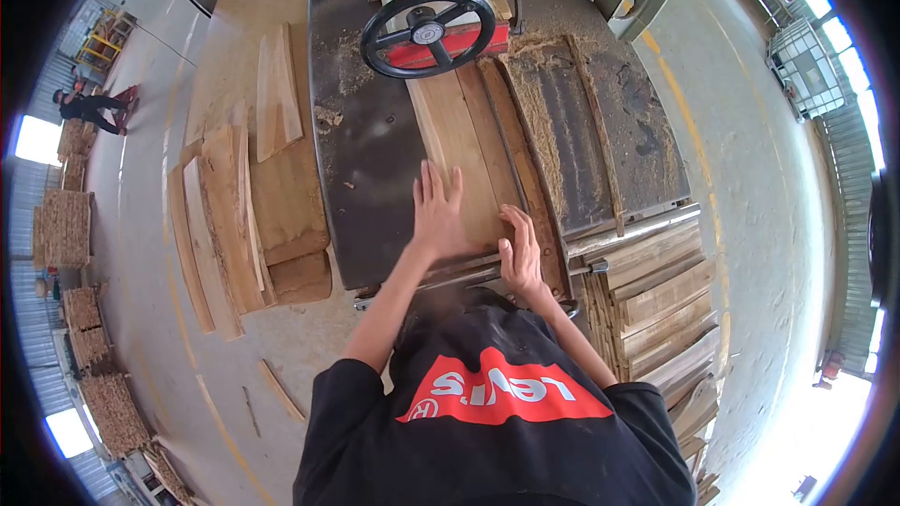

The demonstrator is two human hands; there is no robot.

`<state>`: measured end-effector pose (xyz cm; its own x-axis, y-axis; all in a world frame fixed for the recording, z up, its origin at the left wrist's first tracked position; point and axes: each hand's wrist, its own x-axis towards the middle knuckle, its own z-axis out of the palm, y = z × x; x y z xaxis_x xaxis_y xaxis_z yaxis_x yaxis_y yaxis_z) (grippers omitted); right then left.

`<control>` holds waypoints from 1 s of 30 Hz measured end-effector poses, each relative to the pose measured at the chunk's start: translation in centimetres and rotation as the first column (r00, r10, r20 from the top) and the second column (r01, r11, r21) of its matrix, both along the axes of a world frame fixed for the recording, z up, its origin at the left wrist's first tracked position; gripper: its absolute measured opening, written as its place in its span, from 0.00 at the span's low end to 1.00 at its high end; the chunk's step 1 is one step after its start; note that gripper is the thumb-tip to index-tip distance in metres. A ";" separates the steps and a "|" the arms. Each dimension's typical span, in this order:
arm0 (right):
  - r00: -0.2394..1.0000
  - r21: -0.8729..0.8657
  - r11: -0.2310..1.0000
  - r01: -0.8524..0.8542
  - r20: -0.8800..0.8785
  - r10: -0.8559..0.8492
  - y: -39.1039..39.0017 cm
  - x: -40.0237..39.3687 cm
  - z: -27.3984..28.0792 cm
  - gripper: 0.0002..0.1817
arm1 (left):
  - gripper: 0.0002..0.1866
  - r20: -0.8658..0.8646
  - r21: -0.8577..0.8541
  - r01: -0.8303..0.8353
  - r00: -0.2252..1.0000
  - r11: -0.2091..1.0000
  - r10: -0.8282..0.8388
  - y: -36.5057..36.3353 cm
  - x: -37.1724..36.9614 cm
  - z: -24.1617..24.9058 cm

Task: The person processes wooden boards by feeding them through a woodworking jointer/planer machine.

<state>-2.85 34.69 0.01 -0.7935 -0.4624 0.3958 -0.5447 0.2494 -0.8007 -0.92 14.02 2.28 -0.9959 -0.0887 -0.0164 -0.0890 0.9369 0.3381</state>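
A pale wooden board (461, 136) lies lengthwise on the dark machine table (361, 169), its far end running under a red part (459, 42) below a black handwheel (428, 32). My left hand (439, 217) rests over the board's left side near its close end, fingers stretched out and apart. By the close right corner is my right hand (521, 248), its fingers slightly bent and the thumb apart from them. Neither hand is wrapped around anything. A long rusty metal strip (539, 178) runs along the right of the board.
Several loose boards (220, 215) lie on a wooden surface to the left. Stacked planks (666, 309) stand at the lower right. Sawdust (534, 122) covers the table's right part. A strip of wood (281, 390) lies on the floor. Another person (94, 111) is far off left.
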 end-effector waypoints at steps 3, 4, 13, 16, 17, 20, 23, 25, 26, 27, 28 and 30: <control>1.000 -0.007 1.000 0.004 0.024 -0.004 -0.1 0.1 0.0 0.28 | 0.85 -0.033 -0.044 0.006 0.999 0.999 -0.007 -2.9 -3.7 -0.4; 1.000 0.012 1.000 0.007 0.015 -0.007 -0.2 0.1 0.0 0.28 | 0.85 0.003 -0.066 -0.009 1.000 0.998 0.009 -3.6 -5.2 -0.4; 0.999 0.178 0.983 0.039 0.029 -0.045 -0.8 0.2 0.0 0.27 | 0.80 -0.198 0.000 -0.004 0.980 1.000 0.004 -9.7 -10.4 -0.9; 0.994 0.276 0.957 0.089 0.035 -0.102 -1.3 0.5 -0.4 0.27 | 0.70 -0.339 0.256 0.063 0.940 0.965 0.028 -17.2 -11.9 -4.6; 0.995 0.315 0.944 0.097 -0.002 -0.101 -1.4 0.5 -0.5 0.27 | 0.61 -0.392 0.220 -0.016 0.914 0.975 0.104 -19.7 -11.6 -3.7; 0.992 0.391 0.912 0.128 -0.033 -0.125 -1.7 0.5 -0.9 0.27 | 0.59 -0.315 -0.072 -0.422 0.869 0.904 0.381 -29.9 -11.6 -2.9; 0.985 0.458 0.877 0.142 -0.151 -0.080 -2.3 0.5 -0.2 0.27 | 0.65 -0.160 -0.146 -0.788 0.615 0.598 0.772 -37.7 -11.5 -1.3; 0.979 0.463 0.873 0.150 -0.191 -0.067 -2.6 0.4 -0.1 0.26 | 0.70 -0.063 -0.026 -0.859 0.513 0.512 0.856 -41.7 -10.8 -2.3; 0.979 0.469 0.870 0.149 -0.191 -0.064 -2.8 0.3 0.0 0.26 | 0.72 -0.008 0.026 -0.884 0.467 0.467 0.884 -42.8 -10.5 -2.7; 0.980 0.474 0.868 0.150 -0.188 -0.066 -3.0 0.3 0.1 0.26 | 0.75 -0.036 0.030 -0.881 0.472 0.473 0.881 -42.8 -10.1 -2.7; 0.980 0.477 0.865 0.153 -0.183 -0.072 -3.2 0.3 0.3 0.26 | 0.74 0.011 0.031 -0.886 0.464 0.463 0.886 -42.9 -10.1 -2.6; 0.978 0.488 0.860 0.150 -0.199 -0.057 -3.6 0.1 0.5 0.26 | 0.71 0.097 0.027 -0.890 0.456 0.455 0.885 -42.9 -10.1 -0.7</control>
<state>-2.70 31.06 0.54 -0.7885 -0.5531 0.2691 -0.6106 0.6516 -0.4501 -11.02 -28.86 1.55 -0.3744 -0.9200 -0.1157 -0.8812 0.3142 0.3532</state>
